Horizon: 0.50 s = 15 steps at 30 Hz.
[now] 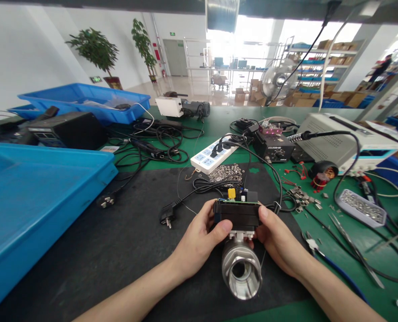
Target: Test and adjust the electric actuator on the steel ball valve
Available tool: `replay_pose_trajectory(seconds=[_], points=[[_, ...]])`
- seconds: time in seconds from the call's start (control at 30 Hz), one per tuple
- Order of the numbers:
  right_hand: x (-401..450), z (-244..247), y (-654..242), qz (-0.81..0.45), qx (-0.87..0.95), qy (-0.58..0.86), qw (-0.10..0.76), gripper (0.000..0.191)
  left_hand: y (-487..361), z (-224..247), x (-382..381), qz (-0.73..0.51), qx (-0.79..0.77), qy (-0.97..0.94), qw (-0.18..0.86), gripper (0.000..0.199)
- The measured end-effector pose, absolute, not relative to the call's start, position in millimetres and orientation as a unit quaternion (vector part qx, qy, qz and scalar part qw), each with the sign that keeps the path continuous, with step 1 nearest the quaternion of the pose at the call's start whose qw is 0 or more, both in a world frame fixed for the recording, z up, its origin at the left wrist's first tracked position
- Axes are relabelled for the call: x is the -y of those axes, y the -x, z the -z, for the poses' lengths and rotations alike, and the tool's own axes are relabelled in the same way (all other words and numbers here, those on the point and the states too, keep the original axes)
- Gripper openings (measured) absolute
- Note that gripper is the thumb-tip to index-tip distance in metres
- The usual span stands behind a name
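Between my hands is a motorized ball valve: a black actuator housing with a circuit board and a yellow part on top, joined to a steel valve body below. The open threaded end of the valve faces me. My left hand grips the housing's left side, thumb across its front. On the right side, my right hand closes round the housing, its fingers partly hidden behind. A black power cord with a plug lies on the mat just left of the valve.
A blue tray stands at the left. Behind the valve are a white power strip and scattered nuts. To the right lie cutters, tweezers, a dish of small metal parts and a soldering station.
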State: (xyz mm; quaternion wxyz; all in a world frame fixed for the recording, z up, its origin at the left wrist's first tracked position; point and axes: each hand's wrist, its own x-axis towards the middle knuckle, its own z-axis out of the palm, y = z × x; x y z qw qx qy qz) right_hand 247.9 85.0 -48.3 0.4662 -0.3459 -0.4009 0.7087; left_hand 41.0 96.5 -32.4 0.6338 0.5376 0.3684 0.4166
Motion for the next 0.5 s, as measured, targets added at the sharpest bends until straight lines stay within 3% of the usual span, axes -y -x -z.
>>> replay_pose_trajectory(seconds=[0.5], points=[[-86.1, 49.4, -247.9, -0.710, 0.392, 0.351, 0.468, 0.047, -40.2, 33.7, -97.2, -0.415, -0.371, -0.543, 0.629, 0.058]])
